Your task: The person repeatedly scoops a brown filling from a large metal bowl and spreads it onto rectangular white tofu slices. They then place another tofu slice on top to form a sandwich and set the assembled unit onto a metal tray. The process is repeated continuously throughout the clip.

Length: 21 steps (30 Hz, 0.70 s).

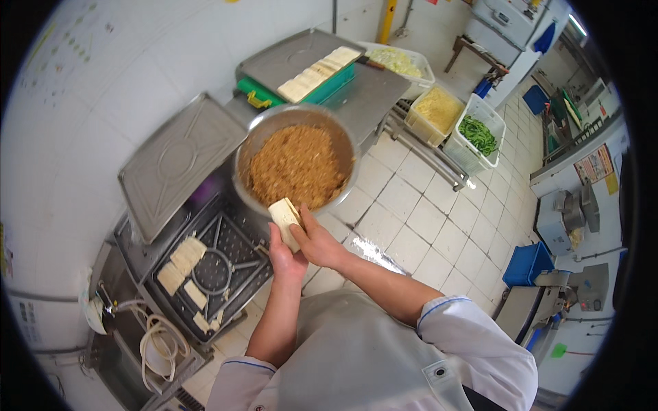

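Note:
Just in front of the big steel bowl [347, 154], I hold a pale rectangular piece of tofu [281, 214] between both hands. My left hand [286, 258] supports it from below and the left side. Across its near right side lie the fingers of my right hand [317, 240], closed against it. A dark line runs along the tofu's edge; whether it is a slit I cannot tell. Brown minced filling [291, 164] partly fills the bowl. Left of my hands, a black perforated tray [233, 222] carries several flat tofu pieces [184, 257] and some broken bits.
Behind the bowl, a row of tofu slices [321, 72] lies on a grey tray [274, 61] over a green crate [336, 89]. A grey lid [179, 161] leans at the left. Tubs of shredded cabbage [394, 60], yellow shreds [439, 108] and chopped greens [478, 133] stand right. A hose [156, 335] lies in the sink.

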### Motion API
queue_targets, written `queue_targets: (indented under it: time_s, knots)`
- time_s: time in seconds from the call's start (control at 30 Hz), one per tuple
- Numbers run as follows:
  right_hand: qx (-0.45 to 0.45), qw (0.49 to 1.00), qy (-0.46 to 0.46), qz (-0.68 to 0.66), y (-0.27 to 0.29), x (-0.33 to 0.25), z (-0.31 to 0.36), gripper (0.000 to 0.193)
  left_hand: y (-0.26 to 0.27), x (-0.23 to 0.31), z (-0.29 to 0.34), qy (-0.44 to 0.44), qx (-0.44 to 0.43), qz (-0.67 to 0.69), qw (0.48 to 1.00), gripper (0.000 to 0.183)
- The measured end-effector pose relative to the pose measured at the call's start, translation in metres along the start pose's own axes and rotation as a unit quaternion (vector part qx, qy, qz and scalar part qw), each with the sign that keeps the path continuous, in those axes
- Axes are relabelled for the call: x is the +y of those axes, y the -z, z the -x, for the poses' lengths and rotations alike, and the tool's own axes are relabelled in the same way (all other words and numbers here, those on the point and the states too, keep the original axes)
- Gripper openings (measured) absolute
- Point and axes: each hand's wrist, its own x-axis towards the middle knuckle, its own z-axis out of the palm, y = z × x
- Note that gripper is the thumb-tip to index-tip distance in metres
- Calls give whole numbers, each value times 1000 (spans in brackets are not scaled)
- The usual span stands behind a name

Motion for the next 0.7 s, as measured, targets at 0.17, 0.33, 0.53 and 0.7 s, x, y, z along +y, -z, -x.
queue_targets:
  time_s: [0.17,0.33,0.53,0.7]
  knots:
    - [41,998,-44,36,111,-6,-8,75,-71,-58,-57,-3,-48,-40,998,63]
    - [100,992,-60,51,175,7,-56,66,-124,-107,-140,-50,-35,-106,993,63]
    - [140,980,3,142,260,24,-157,58,-201,-152,-244,-58,-40,-116,991,55]
    - [144,987,-34,-58,345,21,-246,52,-280,-169,-334,-52,-71,-81,993,51]
